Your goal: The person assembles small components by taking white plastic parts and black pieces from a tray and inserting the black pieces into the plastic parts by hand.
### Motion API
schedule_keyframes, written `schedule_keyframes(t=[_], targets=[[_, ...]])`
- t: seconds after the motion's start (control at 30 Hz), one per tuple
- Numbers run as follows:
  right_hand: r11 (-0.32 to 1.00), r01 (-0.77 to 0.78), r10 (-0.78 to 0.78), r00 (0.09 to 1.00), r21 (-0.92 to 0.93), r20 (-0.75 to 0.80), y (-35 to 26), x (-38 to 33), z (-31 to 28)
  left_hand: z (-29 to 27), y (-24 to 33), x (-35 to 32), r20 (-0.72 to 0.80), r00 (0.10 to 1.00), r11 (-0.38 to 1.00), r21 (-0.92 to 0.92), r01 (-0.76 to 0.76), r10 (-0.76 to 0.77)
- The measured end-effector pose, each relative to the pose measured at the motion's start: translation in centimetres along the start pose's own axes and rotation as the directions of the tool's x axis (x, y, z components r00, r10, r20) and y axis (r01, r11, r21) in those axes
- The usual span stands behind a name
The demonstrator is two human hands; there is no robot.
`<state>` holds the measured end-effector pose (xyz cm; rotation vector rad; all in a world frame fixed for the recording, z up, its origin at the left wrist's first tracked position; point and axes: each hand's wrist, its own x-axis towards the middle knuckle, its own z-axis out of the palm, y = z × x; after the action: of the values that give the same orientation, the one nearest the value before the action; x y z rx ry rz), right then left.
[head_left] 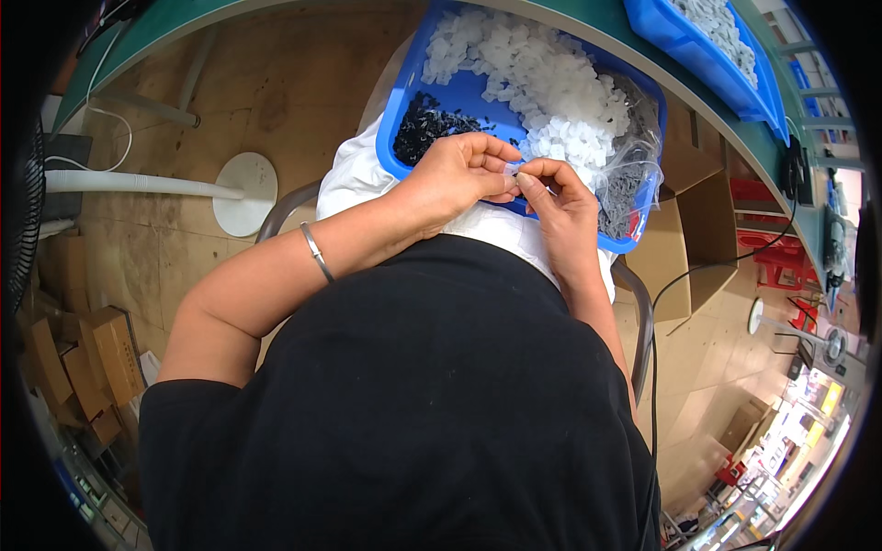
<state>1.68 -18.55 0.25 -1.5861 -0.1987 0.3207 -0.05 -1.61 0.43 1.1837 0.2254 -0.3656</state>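
Observation:
My two hands meet above the near edge of a blue tray (390, 138) that rests on my lap. Between the fingertips of my left hand (464, 172) is a small translucent white piece (511, 170). The fingers of my right hand (562, 204) pinch at the same spot, with something small and dark there that I cannot make out. Inside the tray, a heap of translucent white pieces (542, 69) fills the far side and middle. Small black parts (427, 129) lie at the left, and a clear plastic bag (634, 174) with dark grey parts lies at the right.
A green table (248, 7) curves along the far side, bearing another blue tray (726, 55) of pale pieces. An open cardboard box (703, 220) stands to the right, near a black cable (654, 367). A white stand base (246, 193) is on the floor at left.

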Motion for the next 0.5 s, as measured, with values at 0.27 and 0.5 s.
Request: schedule_keyframes(t=[0.27,0.5], targets=[[0.998,-0.021,0.023,0.999,0.062,-0.043,-0.39,0.12,-0.12,-0.1,0.27,0.08,-0.037,0.999,0.999,0.012,0.03,-0.029],[0.981,-0.065,0.066,0.998,0.181,0.002,-0.87,0.26,-0.64,-0.29,0.28,0.06,-0.045,0.999,1.0,0.023,0.009,-0.008]])
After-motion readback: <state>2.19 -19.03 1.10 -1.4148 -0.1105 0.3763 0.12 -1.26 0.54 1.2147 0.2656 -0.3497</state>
